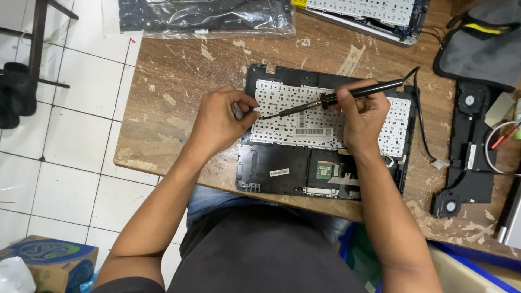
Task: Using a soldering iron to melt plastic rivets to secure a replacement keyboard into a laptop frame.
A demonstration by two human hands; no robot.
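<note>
A soldering iron (347, 95) is gripped by the right hand (362, 116), its tip pointing toward nine o'clock. The left hand (220, 122) is pinched narrow on the keyboard backplate (325, 127), inside the laptop shell (282, 168) at centre.

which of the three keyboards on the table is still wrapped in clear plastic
The black keyboard at the table's far left edge: it lies inside a clear plastic bag. The white-backed one under the hands and the one at the far right are bare.

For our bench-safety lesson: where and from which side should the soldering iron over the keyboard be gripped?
By the black handle, from above and the cord end, as the right hand does. The thin metal shaft points left toward the left hand, so keep fingers off it.
</note>
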